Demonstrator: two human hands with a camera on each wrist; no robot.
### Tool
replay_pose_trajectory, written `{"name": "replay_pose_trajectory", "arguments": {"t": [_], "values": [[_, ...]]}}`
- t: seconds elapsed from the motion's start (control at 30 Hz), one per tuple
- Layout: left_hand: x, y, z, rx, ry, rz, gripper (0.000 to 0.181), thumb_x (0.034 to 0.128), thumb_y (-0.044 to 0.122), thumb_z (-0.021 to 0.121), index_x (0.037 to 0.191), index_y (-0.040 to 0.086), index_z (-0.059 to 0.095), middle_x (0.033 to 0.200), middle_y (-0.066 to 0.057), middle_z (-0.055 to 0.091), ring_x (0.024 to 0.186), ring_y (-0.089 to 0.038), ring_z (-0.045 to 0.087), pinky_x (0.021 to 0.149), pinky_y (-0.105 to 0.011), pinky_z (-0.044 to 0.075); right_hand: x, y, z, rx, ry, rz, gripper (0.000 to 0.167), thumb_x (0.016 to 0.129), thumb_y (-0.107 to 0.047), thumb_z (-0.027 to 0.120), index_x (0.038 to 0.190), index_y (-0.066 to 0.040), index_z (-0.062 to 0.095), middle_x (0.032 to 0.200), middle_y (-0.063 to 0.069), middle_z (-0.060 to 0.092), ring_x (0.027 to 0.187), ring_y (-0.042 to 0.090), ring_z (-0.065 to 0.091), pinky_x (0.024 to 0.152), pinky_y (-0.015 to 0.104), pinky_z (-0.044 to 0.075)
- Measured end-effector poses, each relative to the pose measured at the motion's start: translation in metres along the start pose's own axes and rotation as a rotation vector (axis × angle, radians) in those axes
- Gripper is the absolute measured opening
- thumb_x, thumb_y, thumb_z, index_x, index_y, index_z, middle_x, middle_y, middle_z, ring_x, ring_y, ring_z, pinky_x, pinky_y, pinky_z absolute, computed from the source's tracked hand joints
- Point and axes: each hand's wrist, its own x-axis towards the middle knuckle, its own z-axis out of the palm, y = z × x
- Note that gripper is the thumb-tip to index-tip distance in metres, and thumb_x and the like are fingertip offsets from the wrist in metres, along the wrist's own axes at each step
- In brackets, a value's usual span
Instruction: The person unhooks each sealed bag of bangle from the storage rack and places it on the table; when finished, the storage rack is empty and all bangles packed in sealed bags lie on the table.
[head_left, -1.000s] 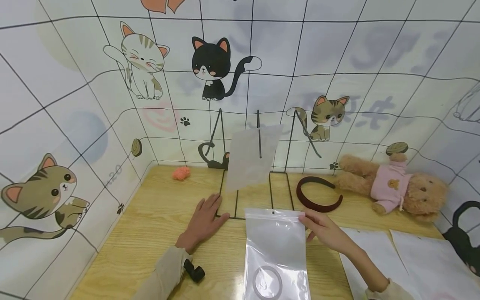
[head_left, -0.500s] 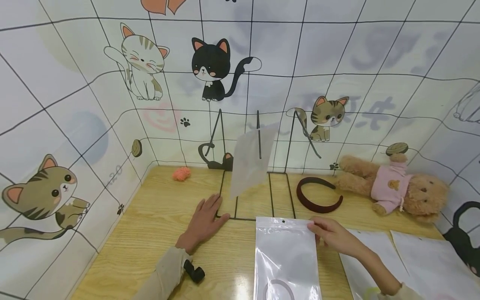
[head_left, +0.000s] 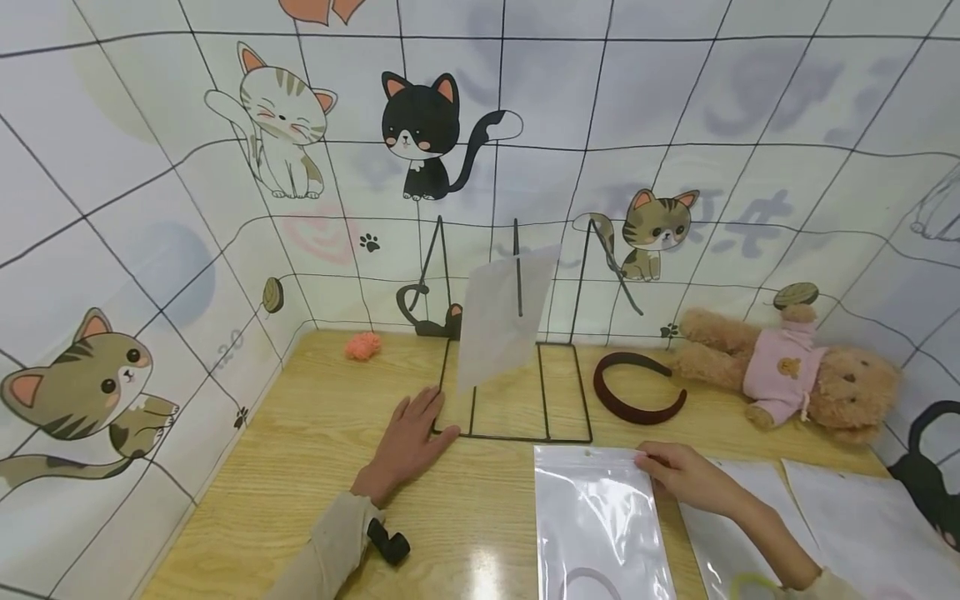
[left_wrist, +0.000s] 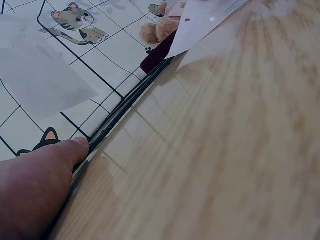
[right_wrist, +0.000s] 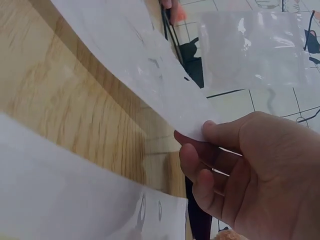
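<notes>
My right hand (head_left: 686, 479) pinches the top right corner of a clear-fronted zip bag (head_left: 592, 508) between thumb and fingers. A pale ring shape (head_left: 592, 573) shows low in the bag, cut off by the frame's edge. In the right wrist view the bag (right_wrist: 135, 60) slants away from the fingertips, above the tabletop. My left hand (head_left: 408, 442) lies with straight fingers at the front left corner of a black wire display rack (head_left: 510, 437). Its thumb (left_wrist: 55, 162) touches the wire in the left wrist view. Another translucent bag (head_left: 502, 325) hangs from the rack's middle hook.
A dark red headband (head_left: 637, 408) and a teddy bear (head_left: 783, 367) in a pink top lie right of the rack. White bags (head_left: 862, 517) lie at the right front. An orange fuzzy thing (head_left: 363, 346) sits at the back left. Cat-printed cloth walls (head_left: 555, 100) enclose the table.
My right hand has carried the zip bag to the right and nearer to me, uncovering the rack's front wire. The hanging bag has turned a little. My left hand has stayed in place.
</notes>
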Motion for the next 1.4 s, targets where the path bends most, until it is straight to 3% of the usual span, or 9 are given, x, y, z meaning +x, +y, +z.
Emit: {"name": "replay_pose_trajectory", "arguments": {"t": [0.3, 0.43, 0.53, 0.8, 1.03, 1.27, 1.4], "values": [[0.000, 0.002, -0.001, -0.015, 0.018, 0.003, 0.073, 0.1002, 0.050, 0.052, 0.154, 0.003, 0.036, 0.162, -0.012, 0.032, 0.152, -0.029, 0.027, 0.124, -0.054, 0.014, -0.001, 0.008, -0.005, -0.276, 0.078, -0.001, 0.022, 0.105, -0.020, 0.052, 0.086, -0.013, 0.060, 0.064, -0.012, 0.039, 0.054, -0.003, 0.033, 0.049, 0.020, 0.035], [0.000, 0.002, -0.002, -0.010, 0.013, 0.000, 0.073, 0.1001, 0.050, 0.052, 0.155, 0.004, 0.035, 0.162, -0.011, 0.032, 0.152, -0.028, 0.026, 0.124, -0.054, 0.014, -0.002, 0.013, -0.004, -0.364, 0.133, 0.026, 0.012, 0.101, -0.020, 0.060, 0.098, -0.012, 0.069, 0.075, -0.012, 0.059, 0.062, -0.006, 0.044, 0.055, 0.021, 0.042], [-0.001, 0.001, -0.001, -0.011, 0.008, -0.001, 0.073, 0.1002, 0.050, 0.052, 0.155, 0.004, 0.035, 0.163, -0.011, 0.032, 0.153, -0.028, 0.026, 0.125, -0.053, 0.014, -0.003, 0.016, -0.003, -0.405, 0.157, 0.036, 0.016, 0.097, -0.017, 0.064, 0.110, -0.011, 0.072, 0.089, -0.010, 0.069, 0.071, -0.007, 0.053, 0.060, 0.022, 0.047], [-0.001, 0.000, 0.000, -0.018, 0.003, -0.003, 0.073, 0.1005, 0.050, 0.051, 0.155, 0.005, 0.034, 0.163, -0.010, 0.031, 0.153, -0.026, 0.025, 0.125, -0.053, 0.013, -0.002, 0.018, -0.007, -0.560, 0.196, -0.009, 0.015, 0.090, -0.010, 0.071, 0.104, -0.016, 0.076, 0.095, -0.005, 0.075, 0.084, 0.013, 0.070, 0.069, 0.032, 0.057], [0.000, 0.000, -0.001, -0.018, 0.004, 0.000, 0.073, 0.1004, 0.051, 0.051, 0.155, 0.005, 0.034, 0.163, -0.010, 0.032, 0.153, -0.027, 0.025, 0.125, -0.053, 0.014, -0.003, 0.022, -0.008, -0.602, 0.188, 0.008, 0.017, 0.090, -0.011, 0.071, 0.106, -0.016, 0.076, 0.100, -0.002, 0.076, 0.091, 0.023, 0.073, 0.071, 0.037, 0.059], [-0.001, 0.001, -0.001, -0.024, 0.006, -0.006, 0.074, 0.1003, 0.051, 0.051, 0.156, 0.006, 0.034, 0.163, -0.010, 0.031, 0.153, -0.026, 0.025, 0.125, -0.053, 0.013, -0.003, 0.025, -0.003, -0.655, 0.219, -0.005, 0.023, 0.088, -0.008, 0.073, 0.109, -0.015, 0.075, 0.098, -0.003, 0.074, 0.089, 0.022, 0.072, 0.067, 0.037, 0.058], [-0.001, 0.001, -0.001, -0.028, 0.012, -0.002, 0.073, 0.1002, 0.050, 0.052, 0.155, 0.005, 0.035, 0.162, -0.011, 0.032, 0.153, -0.027, 0.026, 0.125, -0.053, 0.013, -0.004, 0.025, 0.002, -0.726, 0.247, -0.053, 0.030, 0.086, -0.007, 0.074, 0.115, -0.016, 0.074, 0.096, -0.003, 0.070, 0.078, 0.013, 0.066, 0.058, 0.029, 0.051]]}}
